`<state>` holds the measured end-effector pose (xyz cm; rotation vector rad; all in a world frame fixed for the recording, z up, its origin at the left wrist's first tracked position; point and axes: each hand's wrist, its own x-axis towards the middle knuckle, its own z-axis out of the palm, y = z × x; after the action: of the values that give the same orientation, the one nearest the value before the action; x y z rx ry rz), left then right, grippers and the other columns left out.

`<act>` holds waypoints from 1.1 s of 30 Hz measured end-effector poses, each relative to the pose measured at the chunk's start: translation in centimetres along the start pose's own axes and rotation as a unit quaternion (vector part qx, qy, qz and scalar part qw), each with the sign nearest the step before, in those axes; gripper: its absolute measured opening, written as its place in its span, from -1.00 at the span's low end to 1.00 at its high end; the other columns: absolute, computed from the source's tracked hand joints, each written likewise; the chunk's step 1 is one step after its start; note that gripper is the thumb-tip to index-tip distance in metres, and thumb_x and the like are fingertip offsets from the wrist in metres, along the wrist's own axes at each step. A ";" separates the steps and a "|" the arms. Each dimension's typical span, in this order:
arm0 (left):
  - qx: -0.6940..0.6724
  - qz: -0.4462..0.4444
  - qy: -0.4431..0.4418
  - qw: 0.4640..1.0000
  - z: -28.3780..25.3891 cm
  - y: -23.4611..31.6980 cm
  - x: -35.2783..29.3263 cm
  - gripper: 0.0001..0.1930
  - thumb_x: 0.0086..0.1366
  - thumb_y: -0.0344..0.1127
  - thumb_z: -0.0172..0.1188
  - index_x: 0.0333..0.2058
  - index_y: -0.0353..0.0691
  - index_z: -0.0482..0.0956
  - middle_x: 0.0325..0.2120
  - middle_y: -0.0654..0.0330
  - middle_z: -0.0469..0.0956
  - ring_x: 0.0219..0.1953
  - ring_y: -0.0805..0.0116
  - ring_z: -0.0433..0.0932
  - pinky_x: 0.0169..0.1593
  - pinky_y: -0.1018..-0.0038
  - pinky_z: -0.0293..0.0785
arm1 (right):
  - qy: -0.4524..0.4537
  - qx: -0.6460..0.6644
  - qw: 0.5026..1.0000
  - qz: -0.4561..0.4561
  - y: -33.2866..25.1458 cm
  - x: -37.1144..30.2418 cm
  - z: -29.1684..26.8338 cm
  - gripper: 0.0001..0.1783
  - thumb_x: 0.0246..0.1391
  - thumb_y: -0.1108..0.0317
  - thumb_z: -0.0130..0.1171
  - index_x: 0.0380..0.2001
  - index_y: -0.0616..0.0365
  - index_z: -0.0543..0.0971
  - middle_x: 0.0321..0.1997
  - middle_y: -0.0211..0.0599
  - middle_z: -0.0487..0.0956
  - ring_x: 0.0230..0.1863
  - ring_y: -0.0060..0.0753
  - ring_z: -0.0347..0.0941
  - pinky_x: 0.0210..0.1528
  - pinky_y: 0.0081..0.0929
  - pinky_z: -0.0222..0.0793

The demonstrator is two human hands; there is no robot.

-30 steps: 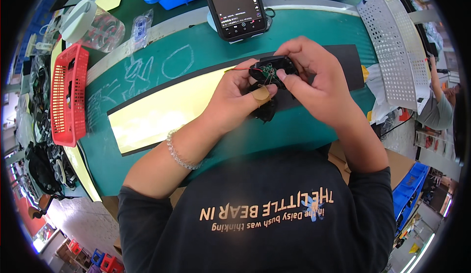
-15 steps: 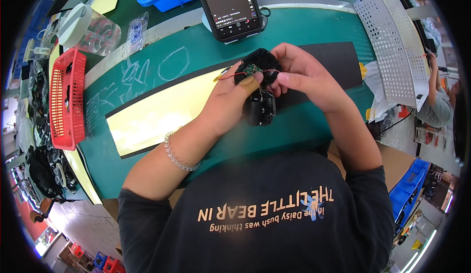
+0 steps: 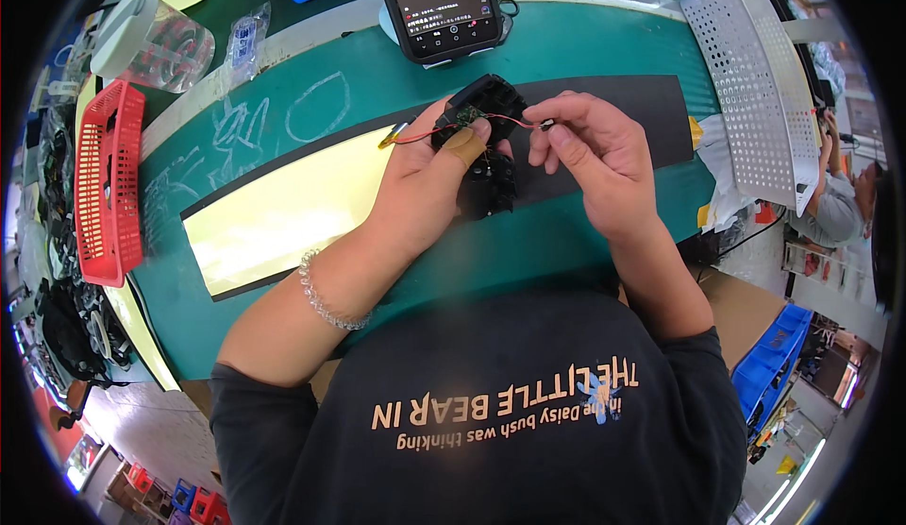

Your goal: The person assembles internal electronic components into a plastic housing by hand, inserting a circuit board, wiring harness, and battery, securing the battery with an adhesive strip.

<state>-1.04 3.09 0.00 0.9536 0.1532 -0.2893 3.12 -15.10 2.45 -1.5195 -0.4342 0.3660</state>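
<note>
My left hand [image 3: 423, 177] grips an opened black plastic housing [image 3: 498, 98] over the work mat. A tan covering wraps its thumb, which presses beside a small green circuit board [image 3: 466, 119] inside. The housing's lower black part [image 3: 493, 185] hangs below the fingers. Thin red and dark wires [image 3: 510, 117] run from the board to a small black component [image 3: 547, 125], pinched between the thumb and forefinger of my right hand [image 3: 609, 161]. More red wire leads left to a small yellow-edged piece [image 3: 390, 135] beside my left hand.
Under my hands lies a long yellow and black sheet [image 3: 293, 213] on the green tabletop [image 3: 396, 81]. A phone [image 3: 444, 15] stands beyond it. A red basket [image 3: 110, 185] and a clear jug [image 3: 170, 53] are left; a perforated white basket [image 3: 746, 91] is right. Blue bins line the back.
My right hand has drawn back to the right with the small component, stretching the wires out from the housing. The housing is tilted differently, and the whole view has shifted slightly.
</note>
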 end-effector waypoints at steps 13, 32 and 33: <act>0.024 0.066 -0.002 0.998 0.1 -0.3 -0.1 -0.79 0.34 -0.34 -0.02 -0.10 -0.26 0.41 -0.38 0.24 0.47 -0.30 0.53 0.43 -0.26 0.55 0.41 | -0.044 0.080 0.995 -0.036 -0.3 0.7 0.5 -0.84 0.14 0.54 0.04 -0.21 0.32 0.53 -0.32 -0.34 0.52 -0.31 -0.62 0.45 -0.30 -0.68 0.34; 0.047 0.156 -0.013 0.987 0.1 -0.7 -0.3 -0.80 0.36 -0.43 -0.05 -0.07 -0.29 0.37 -0.34 0.27 0.45 -0.27 0.58 0.38 -0.19 0.61 0.31 | -0.069 0.002 0.994 0.080 0.1 1.3 0.8 -0.84 0.14 0.54 0.03 -0.21 0.35 0.47 -0.30 -0.34 0.54 -0.25 -0.61 0.44 -0.14 -0.59 0.37; 0.062 0.165 -0.026 0.984 0.0 -0.7 -0.3 -0.80 0.36 -0.44 -0.05 -0.07 -0.29 0.36 -0.33 0.26 0.45 -0.27 0.57 0.39 -0.19 0.61 0.32 | -0.072 0.019 0.994 0.085 0.1 1.3 0.7 -0.83 0.14 0.54 0.04 -0.20 0.35 0.47 -0.30 -0.34 0.54 -0.25 -0.62 0.44 -0.14 -0.59 0.37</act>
<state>-1.54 2.78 -0.45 1.0766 -0.0719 -0.0171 3.91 -13.81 2.38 -1.5032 -0.4097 0.6157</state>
